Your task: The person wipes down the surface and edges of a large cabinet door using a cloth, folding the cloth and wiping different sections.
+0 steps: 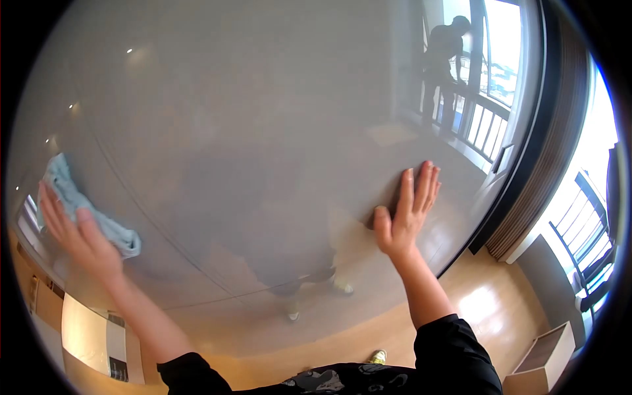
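A large glossy grey panel (283,99) fills most of the view and mirrors the room. At the left, my left hand (82,243) presses a folded light-blue cloth (92,210) to the panel, its fingers stretched along the cloth. The thumb lies over the cloth, and part of it is hidden under the palm. Farther right, my right hand (405,214) is against the panel with its fingers upright and the thumb apart. That hand holds nothing.
A dark vertical edge (526,164) and a ribbed strip (559,151) border the panel on the right. Beyond are a bright window and railing (582,224). An open wooden box (543,359) stands on the wooden floor (507,296). A person's reflection (444,59) shows in the panel.
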{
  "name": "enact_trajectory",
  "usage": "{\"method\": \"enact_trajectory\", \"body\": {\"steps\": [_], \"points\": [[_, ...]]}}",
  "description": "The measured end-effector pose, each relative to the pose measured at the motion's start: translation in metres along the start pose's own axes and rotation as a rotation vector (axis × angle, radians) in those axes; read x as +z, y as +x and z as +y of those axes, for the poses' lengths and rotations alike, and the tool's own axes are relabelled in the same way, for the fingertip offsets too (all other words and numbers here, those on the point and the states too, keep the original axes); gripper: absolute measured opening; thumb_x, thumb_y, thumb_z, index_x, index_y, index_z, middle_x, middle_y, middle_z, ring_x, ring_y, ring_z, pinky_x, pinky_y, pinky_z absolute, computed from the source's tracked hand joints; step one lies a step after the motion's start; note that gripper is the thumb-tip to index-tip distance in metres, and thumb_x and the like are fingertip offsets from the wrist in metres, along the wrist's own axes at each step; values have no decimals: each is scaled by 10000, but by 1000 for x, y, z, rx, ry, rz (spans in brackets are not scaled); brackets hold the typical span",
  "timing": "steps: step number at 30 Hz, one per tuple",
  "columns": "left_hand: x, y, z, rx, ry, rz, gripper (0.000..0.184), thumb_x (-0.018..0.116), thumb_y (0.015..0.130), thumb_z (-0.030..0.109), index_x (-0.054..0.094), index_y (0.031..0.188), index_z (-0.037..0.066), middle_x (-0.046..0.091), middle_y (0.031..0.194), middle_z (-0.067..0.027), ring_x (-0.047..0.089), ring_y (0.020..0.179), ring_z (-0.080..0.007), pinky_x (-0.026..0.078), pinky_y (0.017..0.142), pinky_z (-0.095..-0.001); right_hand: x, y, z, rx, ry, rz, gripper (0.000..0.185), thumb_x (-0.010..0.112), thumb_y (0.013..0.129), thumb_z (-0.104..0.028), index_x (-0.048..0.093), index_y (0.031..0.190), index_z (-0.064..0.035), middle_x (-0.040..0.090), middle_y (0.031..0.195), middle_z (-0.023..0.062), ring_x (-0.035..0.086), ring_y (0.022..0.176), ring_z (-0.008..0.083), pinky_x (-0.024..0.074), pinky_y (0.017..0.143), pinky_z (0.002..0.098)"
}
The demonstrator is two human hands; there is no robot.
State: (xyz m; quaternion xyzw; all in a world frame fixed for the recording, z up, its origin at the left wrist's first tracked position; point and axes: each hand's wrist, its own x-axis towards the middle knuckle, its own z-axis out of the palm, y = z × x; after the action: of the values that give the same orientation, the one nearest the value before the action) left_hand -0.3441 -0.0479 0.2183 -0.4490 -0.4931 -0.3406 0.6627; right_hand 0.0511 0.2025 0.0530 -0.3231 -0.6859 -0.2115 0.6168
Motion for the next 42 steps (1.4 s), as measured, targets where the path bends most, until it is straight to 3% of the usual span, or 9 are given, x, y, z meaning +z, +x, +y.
{"method": "enact_trajectory", "body": {"steps": [10,16,18,23,25,32,37,40,42], "points": [[51,79,261,19,100,-117,542,541,939,342,532,1412,78,449,1504,-158,377,1361,-475,310,1104,-558,-23,-33,111,-276,40,-156,458,633,771,-329,672,1212,-213,562,1355,163,529,1215,392,371,1018,591],[82,103,376,27,-113,-169,618,673,793,346,568,1391,231,478,1483,-67,386,1373,-397,332,1013,-625,-18,-36,118,-285,23,-158,478,618,792,-399,660,1218,-185,565,1338,189,523,1202,417,348,1024,599],[97,106,406,86,-296,-169,561,656,816,350,596,1356,212,457,1504,-87,342,1421,-395,270,1030,-725,-11,-41,120,-306,17,-131,471,576,844,-449,665,1205,-159,568,1314,228,506,1226,443,302,1065,616],[124,92,478,228,-389,-3,441,595,860,321,659,1268,165,537,1426,-89,397,1386,-358,312,1038,-720,-11,-47,124,-330,65,-186,517,556,879,-455,616,1273,-126,488,1400,241,423,1293,490,242,1105,639],[114,81,485,205,-418,26,410,583,867,307,686,1231,151,558,1403,-89,407,1380,-346,324,1059,-694,-8,-58,135,-403,94,-153,604,567,882,-402,530,1388,-74,386,1511,269,302,1407,517,178,1155,640],[93,66,438,77,-424,73,351,620,821,258,720,1134,133,590,1356,-93,440,1360,-330,372,1040,-658,-9,-62,134,-391,-39,-91,630,423,993,-478,440,1465,-60,347,1528,302,302,1416,520,212,1150,644],[58,57,342,50,-435,-17,374,610,838,228,695,1177,92,541,1409,-145,416,1375,-380,308,1065,-688,-5,-63,137,-432,-43,-18,635,389,998,-503,435,1463,-73,364,1509,317,345,1385,539,264,1116,676],[27,52,267,4,-316,-116,493,717,724,212,686,1209,123,520,1429,-153,426,1363,-412,324,1038,-691,-5,-62,133,-440,-78,-3,634,371,1000,-484,403,1484,-76,367,1505,322,352,1382,540,268,1115,678],[18,34,211,-32,-254,-89,619,662,713,136,626,1331,124,475,1490,-169,364,1400,-461,324,1093,-608,-5,-64,134,-442,-106,-5,633,364,1001,-469,389,1493,-71,361,1507,327,346,1384,543,265,1116,680]]}}
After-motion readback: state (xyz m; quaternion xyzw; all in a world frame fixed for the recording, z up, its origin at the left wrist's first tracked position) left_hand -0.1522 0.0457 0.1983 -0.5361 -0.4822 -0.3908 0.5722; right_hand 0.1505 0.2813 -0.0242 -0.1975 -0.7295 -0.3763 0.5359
